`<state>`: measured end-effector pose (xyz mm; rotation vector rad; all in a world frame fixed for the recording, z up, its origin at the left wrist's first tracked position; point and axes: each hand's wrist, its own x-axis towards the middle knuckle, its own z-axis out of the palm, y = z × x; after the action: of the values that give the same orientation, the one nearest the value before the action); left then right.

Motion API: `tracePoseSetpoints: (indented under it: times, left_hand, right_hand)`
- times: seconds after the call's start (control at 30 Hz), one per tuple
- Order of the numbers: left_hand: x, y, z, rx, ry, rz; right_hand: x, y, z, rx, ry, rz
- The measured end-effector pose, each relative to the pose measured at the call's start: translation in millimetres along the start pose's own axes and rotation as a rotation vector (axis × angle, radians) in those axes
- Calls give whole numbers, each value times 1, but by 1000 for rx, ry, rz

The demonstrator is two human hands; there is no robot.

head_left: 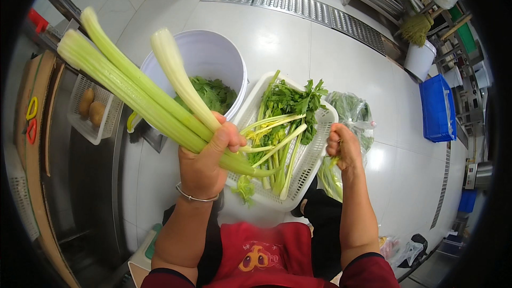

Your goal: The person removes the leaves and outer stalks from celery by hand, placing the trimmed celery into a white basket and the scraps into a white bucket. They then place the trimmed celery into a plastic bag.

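Note:
A bunch of thick celery stalks [132,88] is gripped in my left hand [212,160], the pale root ends pointing up and left. My right hand [345,148] is a closed fist at the right edge of a white perforated plastic basket [308,170]; a little yellow-green leaf shows at its underside. In the basket lie thin celery stems [286,168] and leafy tops [298,98]. Behind the held stalks stands a white bucket [234,58] with green leaves [214,92] inside. A small celery leaf [244,188] hangs by the basket's near left edge.
Clear plastic bags of greens [352,108] lie on the tiled floor right of the basket. A small white basket [98,134] holds potatoes at left, near scissors [31,126] on cardboard. Farther right are a blue crate [438,108] and a white bin [420,60]; a metal drain grate [294,4] crosses the floor.

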<state>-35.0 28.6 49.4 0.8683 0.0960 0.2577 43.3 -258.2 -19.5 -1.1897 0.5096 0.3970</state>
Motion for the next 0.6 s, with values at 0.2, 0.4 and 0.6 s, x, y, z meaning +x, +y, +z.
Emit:
tracePoseSetpoints:
  times: [0.2, 0.4, 0.6]
  left_hand:
    - [-4, 9, -8, 66, 2, -91]
    - [0, 11, -10, 234, 28, -203]
    - [3, 2, -17, 405, 95, -149]
  right_hand:
    - [43, 62, 2, -469, -213, 59]
    - [101, 227, -44, -318, 68, 482]
    - [147, 349, -32, -459, 478, 393]
